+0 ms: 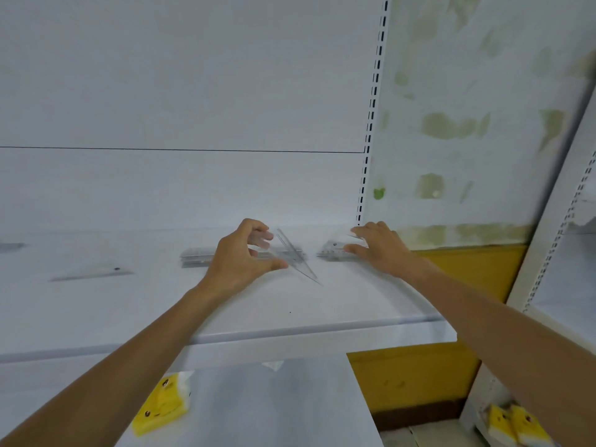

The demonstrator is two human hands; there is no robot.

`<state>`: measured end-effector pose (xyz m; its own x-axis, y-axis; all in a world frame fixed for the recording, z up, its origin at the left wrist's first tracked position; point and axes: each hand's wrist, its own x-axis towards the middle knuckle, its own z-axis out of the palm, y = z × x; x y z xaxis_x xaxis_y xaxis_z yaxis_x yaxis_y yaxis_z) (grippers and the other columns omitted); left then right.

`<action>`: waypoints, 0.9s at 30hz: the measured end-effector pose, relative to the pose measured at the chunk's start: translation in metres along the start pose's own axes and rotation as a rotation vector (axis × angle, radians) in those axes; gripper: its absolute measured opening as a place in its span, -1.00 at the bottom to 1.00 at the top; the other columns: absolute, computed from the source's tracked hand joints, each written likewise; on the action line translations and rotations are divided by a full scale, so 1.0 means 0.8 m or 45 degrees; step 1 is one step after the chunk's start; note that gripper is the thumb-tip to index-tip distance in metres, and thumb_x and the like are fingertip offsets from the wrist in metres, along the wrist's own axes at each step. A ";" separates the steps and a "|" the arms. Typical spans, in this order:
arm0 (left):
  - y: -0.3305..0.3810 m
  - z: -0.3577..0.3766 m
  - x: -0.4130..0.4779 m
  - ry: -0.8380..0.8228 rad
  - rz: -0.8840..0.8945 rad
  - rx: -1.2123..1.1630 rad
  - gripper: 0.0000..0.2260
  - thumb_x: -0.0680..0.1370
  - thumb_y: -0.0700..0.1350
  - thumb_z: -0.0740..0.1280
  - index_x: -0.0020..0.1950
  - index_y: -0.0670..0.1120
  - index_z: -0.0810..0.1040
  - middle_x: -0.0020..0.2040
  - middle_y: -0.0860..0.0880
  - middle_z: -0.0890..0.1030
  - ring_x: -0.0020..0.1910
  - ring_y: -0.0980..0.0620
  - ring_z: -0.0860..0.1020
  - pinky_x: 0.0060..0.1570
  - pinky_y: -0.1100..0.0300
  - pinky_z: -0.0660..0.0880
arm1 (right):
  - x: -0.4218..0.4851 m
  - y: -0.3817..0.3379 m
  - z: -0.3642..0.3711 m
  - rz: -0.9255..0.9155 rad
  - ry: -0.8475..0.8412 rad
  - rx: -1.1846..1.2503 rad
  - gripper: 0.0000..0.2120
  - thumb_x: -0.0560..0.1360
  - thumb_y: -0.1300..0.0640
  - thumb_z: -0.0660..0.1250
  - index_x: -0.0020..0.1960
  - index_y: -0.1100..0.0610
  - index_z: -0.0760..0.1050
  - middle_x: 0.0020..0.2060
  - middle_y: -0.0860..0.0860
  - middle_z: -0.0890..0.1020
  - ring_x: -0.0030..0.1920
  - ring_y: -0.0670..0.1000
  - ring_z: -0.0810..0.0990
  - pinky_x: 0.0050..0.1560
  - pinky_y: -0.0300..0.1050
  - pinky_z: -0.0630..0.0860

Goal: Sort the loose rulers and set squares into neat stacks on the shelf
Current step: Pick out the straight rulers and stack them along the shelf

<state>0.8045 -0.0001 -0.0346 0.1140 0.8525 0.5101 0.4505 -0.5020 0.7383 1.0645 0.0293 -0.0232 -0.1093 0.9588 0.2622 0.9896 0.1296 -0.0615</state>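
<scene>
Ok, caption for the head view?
Left hand pinches a clear set square at the shelf; right hand touches rulers.

two hands (238,258) (379,246), two stacks (196,257) (333,250), one clear set square (298,258), three yellow packs (161,404) (499,422) (529,427)

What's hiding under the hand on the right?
A small stack of clear set squares on the white shelf. Its left end sticks out; the right hand covers the rest, so the count stays hidden.
</scene>
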 end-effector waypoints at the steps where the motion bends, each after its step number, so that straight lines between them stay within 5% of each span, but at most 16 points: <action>1: -0.002 0.002 0.000 -0.004 0.002 0.020 -0.48 0.21 -0.08 0.60 0.06 -0.04 0.43 -0.03 0.13 0.58 -0.03 0.18 0.56 -0.13 0.39 0.45 | 0.003 -0.001 0.002 -0.011 -0.029 0.027 -0.58 0.56 -0.14 0.14 0.21 0.16 0.42 0.21 0.13 0.47 0.25 0.16 0.34 0.19 0.04 0.31; 4: -0.004 0.004 0.005 0.000 -0.014 0.056 -0.49 0.20 -0.07 0.60 0.03 -0.03 0.42 -0.03 0.12 0.58 -0.04 0.17 0.55 -0.12 0.38 0.44 | 0.012 -0.002 0.010 -0.049 -0.112 0.063 -0.71 0.55 -0.14 0.14 -0.03 0.10 0.37 0.16 0.13 0.46 0.25 0.14 0.33 0.16 0.04 0.30; 8: -0.003 0.007 0.013 0.040 -0.038 0.044 -0.50 0.21 -0.04 0.60 0.02 -0.02 0.42 -0.02 0.16 0.57 -0.04 0.21 0.55 -0.15 0.40 0.44 | 0.017 -0.001 0.020 -0.076 -0.216 0.092 -0.74 0.57 -0.15 0.08 0.01 0.04 0.35 0.16 0.10 0.44 0.27 0.14 0.31 0.19 0.09 0.29; 15: -0.007 0.017 0.016 0.022 -0.023 0.073 -0.49 0.22 -0.03 0.59 0.03 -0.05 0.41 0.01 0.12 0.56 -0.01 0.18 0.54 -0.14 0.41 0.42 | 0.015 0.002 0.025 -0.088 -0.243 0.024 -0.59 0.61 -0.11 -0.03 0.27 0.13 0.33 0.24 0.11 0.42 0.33 0.14 0.27 0.23 0.12 0.26; 20: -0.002 0.018 0.023 0.064 -0.014 0.079 -0.51 0.24 0.01 0.56 0.04 -0.04 0.40 -0.02 0.12 0.56 -0.04 0.25 0.51 -0.13 0.42 0.38 | 0.004 0.004 0.021 -0.139 -0.144 -0.040 -0.46 0.61 -0.11 -0.02 0.48 0.17 0.07 0.38 0.10 0.34 0.39 0.13 0.22 0.31 0.11 0.25; 24: 0.005 0.019 0.036 0.182 -0.080 -0.058 -0.53 0.28 0.00 0.54 0.07 -0.10 0.45 -0.03 0.09 0.59 -0.04 0.26 0.54 -0.10 0.39 0.48 | -0.033 -0.001 0.001 -0.115 0.052 -0.134 -0.55 0.59 -0.05 0.05 0.39 0.17 0.22 0.33 0.09 0.38 0.31 0.12 0.31 0.26 0.06 0.32; 27: 0.010 0.025 0.053 0.268 -0.129 -0.149 -0.55 0.30 0.00 0.54 0.06 -0.12 0.46 -0.01 0.07 0.61 -0.07 0.27 0.55 -0.20 0.57 0.42 | -0.078 -0.020 0.002 -0.179 0.037 -0.076 -0.60 0.60 -0.06 0.03 0.33 0.12 0.32 0.29 0.05 0.42 0.29 0.08 0.34 0.29 0.01 0.32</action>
<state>0.8310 0.0347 -0.0158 -0.1189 0.8564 0.5024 0.3433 -0.4393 0.8302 1.0556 -0.0324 -0.0404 -0.2450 0.9245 0.2919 0.9687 0.2456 0.0350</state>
